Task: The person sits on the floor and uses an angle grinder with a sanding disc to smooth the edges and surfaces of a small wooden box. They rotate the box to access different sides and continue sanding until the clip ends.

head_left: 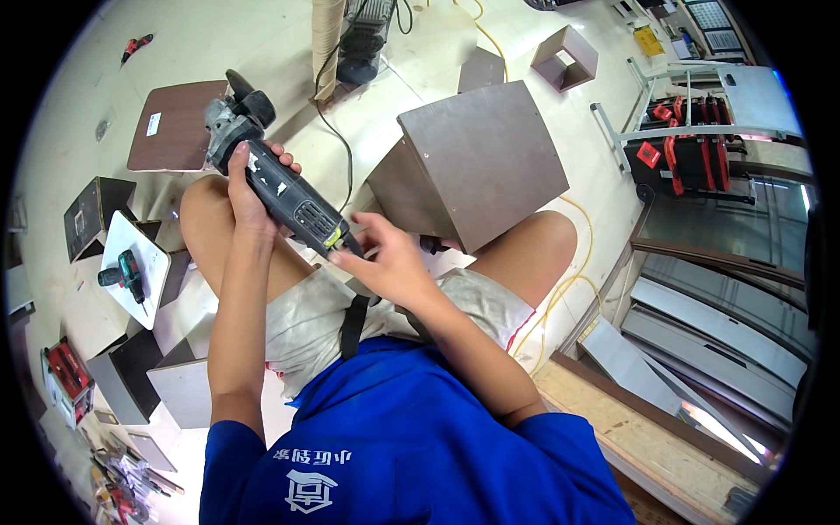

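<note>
An angle grinder [289, 194] with a black body and a grey metal head lies tilted across my lap, its disc end pointing up and to the left. My left hand [251, 188] is wrapped round the body just behind the head. At the rear end, where the cord comes out, my right hand [385, 258] has its thumb and fingers closed on the grinder's tail. The dark disc [236, 85] shows edge-on beside a round guard. In front of my right knee stands a grey-brown box [486, 157], apart from the grinder.
A brown board [175, 127] lies beyond my left knee. To the left, a green drill [129, 276] rests on a white panel [150, 241] among several small boxes. A yellow hose [584, 236] runs along the floor at right, near metal frames and stacked panels [700, 324].
</note>
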Tool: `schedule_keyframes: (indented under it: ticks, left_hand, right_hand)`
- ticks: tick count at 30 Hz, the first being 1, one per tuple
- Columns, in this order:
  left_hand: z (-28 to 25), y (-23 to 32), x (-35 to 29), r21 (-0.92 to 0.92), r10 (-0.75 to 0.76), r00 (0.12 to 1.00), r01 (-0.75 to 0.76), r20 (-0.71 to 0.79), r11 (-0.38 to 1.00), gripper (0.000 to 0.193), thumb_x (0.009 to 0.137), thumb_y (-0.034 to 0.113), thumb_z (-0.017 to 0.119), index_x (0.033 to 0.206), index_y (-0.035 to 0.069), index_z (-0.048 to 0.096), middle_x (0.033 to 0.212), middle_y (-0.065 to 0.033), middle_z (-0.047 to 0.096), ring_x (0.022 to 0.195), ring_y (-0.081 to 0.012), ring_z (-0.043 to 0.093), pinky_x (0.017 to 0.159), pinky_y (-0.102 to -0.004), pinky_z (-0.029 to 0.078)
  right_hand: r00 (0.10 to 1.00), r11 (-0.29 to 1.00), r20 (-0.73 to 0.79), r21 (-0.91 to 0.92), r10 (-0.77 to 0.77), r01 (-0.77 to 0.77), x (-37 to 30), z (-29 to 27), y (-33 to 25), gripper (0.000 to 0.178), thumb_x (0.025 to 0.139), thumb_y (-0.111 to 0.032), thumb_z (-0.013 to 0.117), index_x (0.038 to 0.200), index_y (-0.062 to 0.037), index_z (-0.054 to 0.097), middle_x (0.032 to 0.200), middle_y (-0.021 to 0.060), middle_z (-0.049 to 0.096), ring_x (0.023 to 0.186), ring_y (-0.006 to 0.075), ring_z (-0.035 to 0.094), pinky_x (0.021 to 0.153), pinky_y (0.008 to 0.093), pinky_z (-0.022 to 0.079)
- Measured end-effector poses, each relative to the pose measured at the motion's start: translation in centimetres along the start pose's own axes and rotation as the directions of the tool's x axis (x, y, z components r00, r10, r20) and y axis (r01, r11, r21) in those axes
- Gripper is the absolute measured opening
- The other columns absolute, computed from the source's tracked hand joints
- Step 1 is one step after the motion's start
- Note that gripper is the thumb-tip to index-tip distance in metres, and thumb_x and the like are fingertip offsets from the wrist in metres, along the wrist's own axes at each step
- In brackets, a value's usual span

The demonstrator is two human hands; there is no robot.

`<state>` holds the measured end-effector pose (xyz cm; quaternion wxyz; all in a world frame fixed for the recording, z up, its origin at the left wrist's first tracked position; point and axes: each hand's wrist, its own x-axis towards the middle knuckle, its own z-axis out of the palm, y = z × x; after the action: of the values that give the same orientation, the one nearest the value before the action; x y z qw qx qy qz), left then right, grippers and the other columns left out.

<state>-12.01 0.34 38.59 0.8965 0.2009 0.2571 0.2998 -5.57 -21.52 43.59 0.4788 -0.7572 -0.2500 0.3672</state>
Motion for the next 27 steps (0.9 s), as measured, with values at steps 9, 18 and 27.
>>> schedule_keyframes:
  ticks: [9,18,27]
  left_hand:
    - [-0.3,2.4,2.0,0.461,-0.343,0.934,0.350,-0.101,0.815,0.043,0.090,0.044,0.070,0.095,0.002,0.060,0.080,-0.0111,0.068,0.064,-0.0189,0.067,0.060,-0.0327,0.059]
    - [-0.8,1.6,4.6,0.529,-0.587,0.810,0.507,-0.022,0.680,0.046,0.091,0.045,0.068,0.097,0.000,0.060,0.077,-0.0117,0.067,0.064,-0.0208,0.066,0.059,-0.0348,0.058]
    - [-1.2,-0.6,4.7,0.542,-0.637,0.765,0.498,0.091,0.676,0.057,0.086,0.046,0.071,0.115,0.000,0.053,0.083,-0.0163,0.066,0.062,-0.0232,0.065,0.055,-0.0344,0.056]
  right_hand:
    - [0.825,0.801,-0.375,-0.580,-0.422,0.146,0.2,-14.4,5.2,0.046,0.085,-0.013,0.069,0.128,0.0013,0.057,0.132,0.0231,0.058,0.120,0.0368,0.059,0.102,0.0451,0.047]
    - [0.846,0.547,-0.225,-0.832,-0.483,0.092,2.0,-15.4,8.7,0.058,0.081,-0.025,0.068,0.132,0.0000,0.055,0.153,0.0234,0.040,0.143,0.0439,0.034,0.116,0.0578,0.026]
    - [0.835,0.622,-0.237,-0.768,-0.497,0.153,3.0,-18.2,8.6,0.048,0.075,-0.012,0.066,0.122,-0.0013,0.063,0.143,0.0206,0.053,0.135,0.0415,0.047,0.113,0.0527,0.034]
